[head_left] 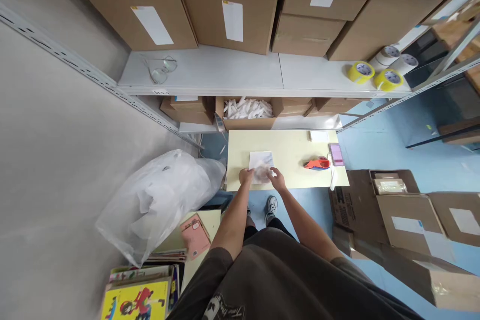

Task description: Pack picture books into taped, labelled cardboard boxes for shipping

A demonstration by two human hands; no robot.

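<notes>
Both my hands meet over the near edge of a small pale yellow table (292,152). My left hand (246,176) and my right hand (278,178) are closed on a crumpled piece of clear plastic wrap (262,174) held between them. Just beyond the wrap a white paper sheet (261,159) lies flat on the table. A red tape dispenser (317,163) rests on the table to the right of my hands, apart from them.
A pink pad (336,154) and a white card (319,136) lie on the table's right side. A big clear plastic bag (161,200) sits left. Cardboard boxes (397,210) stand right. Shelves ahead hold boxes, glasses (161,69) and tape rolls (375,75). Books (138,295) lie lower left.
</notes>
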